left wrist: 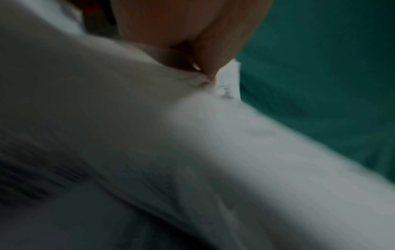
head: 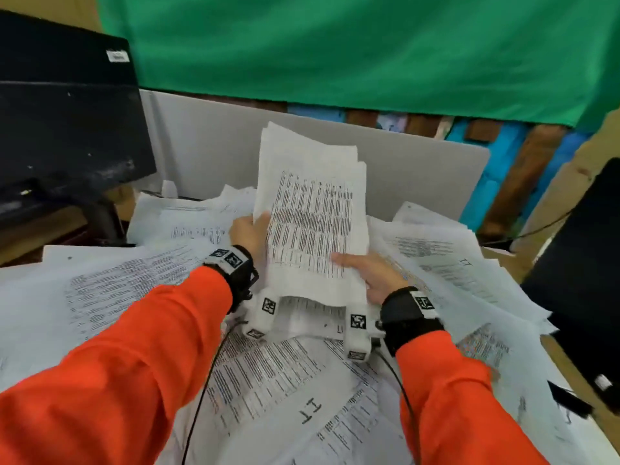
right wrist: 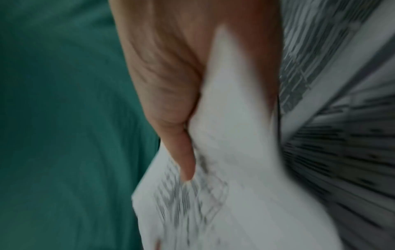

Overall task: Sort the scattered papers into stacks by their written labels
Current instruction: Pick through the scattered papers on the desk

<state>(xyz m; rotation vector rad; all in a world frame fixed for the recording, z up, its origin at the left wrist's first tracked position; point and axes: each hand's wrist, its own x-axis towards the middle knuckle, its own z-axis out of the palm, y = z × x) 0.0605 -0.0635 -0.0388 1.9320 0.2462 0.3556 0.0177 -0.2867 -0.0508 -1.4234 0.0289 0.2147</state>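
A bundle of printed sheets (head: 312, 209) stands nearly upright above the desk, its top fanned out and leaning away from me. My left hand (head: 250, 229) grips its left edge, thumb on the front. My right hand (head: 369, 273) holds the lower right corner with the thumb laid across the print. In the left wrist view the fingers (left wrist: 192, 33) pinch the sheets (left wrist: 171, 135); the right wrist view shows my thumb (right wrist: 186, 160) pressed on blurred paper (right wrist: 224, 186). Loose papers (head: 117, 290) cover the desk, one marked "IT" (head: 310, 411) near me and another marked "IT" (head: 464, 263) to the right.
A black monitor back (head: 67, 129) stands at the left and a black object (head: 583, 280) at the right edge. A grey partition (head: 208, 146) rises behind the papers, with green cloth (head: 369, 45) above it. Cables (head: 208, 380) run under my wrists.
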